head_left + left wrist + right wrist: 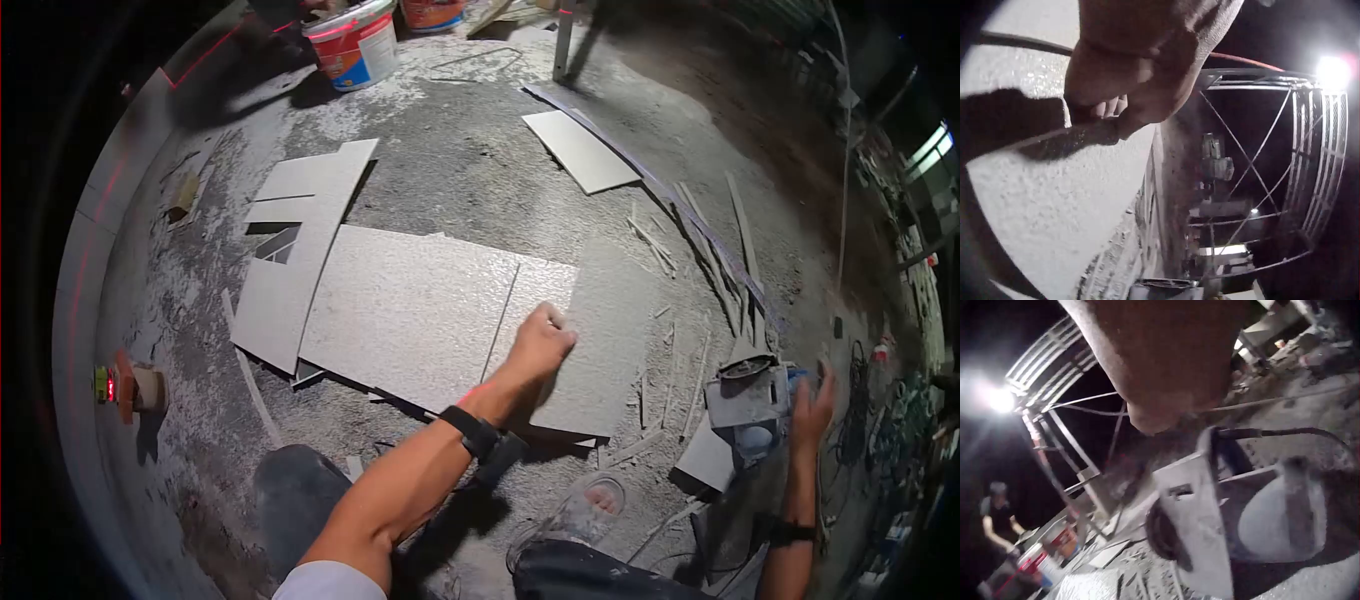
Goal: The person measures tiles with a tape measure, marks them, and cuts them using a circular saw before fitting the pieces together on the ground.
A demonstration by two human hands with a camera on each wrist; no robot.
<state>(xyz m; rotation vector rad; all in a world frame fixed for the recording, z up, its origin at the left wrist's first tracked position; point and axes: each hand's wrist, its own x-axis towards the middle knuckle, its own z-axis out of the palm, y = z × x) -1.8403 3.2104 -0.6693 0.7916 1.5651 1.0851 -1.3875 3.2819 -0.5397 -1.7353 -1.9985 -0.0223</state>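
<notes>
In the head view my left hand [543,340], fingers curled, grips the right edge of a narrow tile piece [545,280]. A dark straight gap divides this piece from a large pale tile [410,300] on its left. Under the hand and to the right lies another grey tile [605,340]. My right hand [812,400] is held with extended fingers beside a dusty handheld tile cutter [745,395]. In the right wrist view the cutter [1194,512] stands on its side with its flat base plate upright, below the hand [1160,369].
Cut tile pieces [300,250] lie at the left, and another tile [580,150] at the far right beside a long straightedge [680,200]. Thin offcut strips litter the ground. Buckets [355,45] stand at the back; a laser level [125,386] is at left. Another person [999,515] appears behind.
</notes>
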